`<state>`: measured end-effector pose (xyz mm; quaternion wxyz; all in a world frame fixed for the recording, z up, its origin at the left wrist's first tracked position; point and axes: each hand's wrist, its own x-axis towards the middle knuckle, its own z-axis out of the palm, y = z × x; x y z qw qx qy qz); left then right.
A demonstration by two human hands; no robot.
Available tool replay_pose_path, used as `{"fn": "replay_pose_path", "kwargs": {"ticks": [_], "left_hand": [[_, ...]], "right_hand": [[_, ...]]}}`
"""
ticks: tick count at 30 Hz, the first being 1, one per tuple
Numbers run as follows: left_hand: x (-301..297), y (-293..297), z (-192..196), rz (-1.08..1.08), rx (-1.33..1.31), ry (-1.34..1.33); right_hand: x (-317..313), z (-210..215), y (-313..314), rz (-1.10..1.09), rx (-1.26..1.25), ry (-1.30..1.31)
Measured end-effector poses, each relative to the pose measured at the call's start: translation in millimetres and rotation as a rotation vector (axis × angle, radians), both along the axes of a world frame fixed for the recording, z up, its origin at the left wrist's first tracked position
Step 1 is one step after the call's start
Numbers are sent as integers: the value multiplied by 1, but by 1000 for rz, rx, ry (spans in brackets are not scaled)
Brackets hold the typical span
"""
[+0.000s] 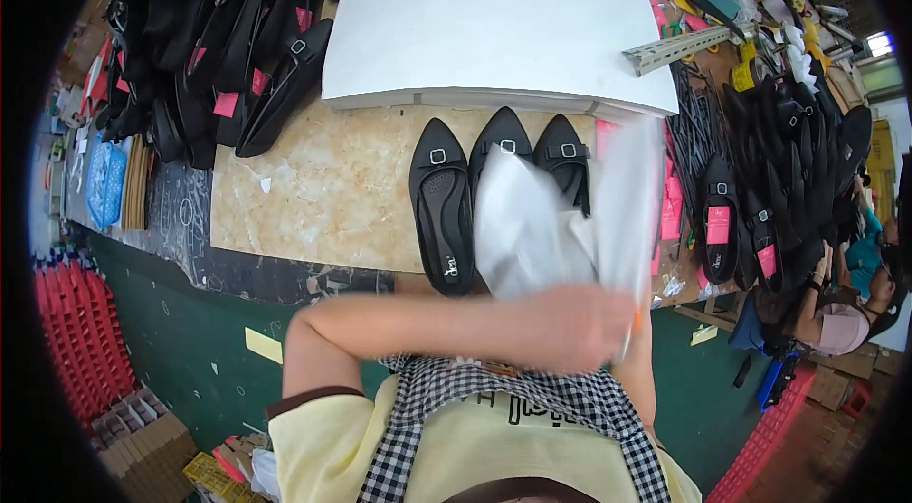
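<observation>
Sheet of white tissue paper (532,227), crumpled and motion-blurred, held above the near edge of the marble-patterned worktop (313,199), in front of the person's chest. The left hand (575,327), its forearm crossing the body from the person's left, is closed on the lower edge of the paper. The right hand is hidden behind the paper and the left forearm; only part of its forearm shows at the right, so the state of its fingers cannot be told. A second blurred fold of the paper rises at the right of the sheet.

Behind the paper, on the worktop, three black pointed flat shoes (442,208) lie side by side, toes pointing away from the person, each with a small metal buckle on the strap. The left one is fully visible; the other two are partly covered by the paper. Just beyond their toes lies a large white board (494,37), flat on the worktop. Left of the board, a heap of black shoes with pink tags (228,37); right of it, a perforated metal rail (679,49) and a second heap of black tagged shoes (779,170). Pink tags (673,208) lie between the paper and the right heap. At the far right, below the worktop, another person (845,313) sits. Red plastic racks (81,341) stand on the green floor at the left.
</observation>
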<state>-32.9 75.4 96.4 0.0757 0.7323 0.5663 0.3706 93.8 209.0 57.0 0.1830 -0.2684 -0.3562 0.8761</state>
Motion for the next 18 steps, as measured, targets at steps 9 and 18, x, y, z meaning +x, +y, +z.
{"fn": "replay_pose_path", "kwargs": {"ticks": [9, 18], "left_hand": [[2, -46, -29, 713, 172, -338], [-17, -10, -48, 557, -203, -891]], "right_hand": [[6, -2, 16, 674, 888, -272], [0, -20, 28, 68, 879, -317]]}}
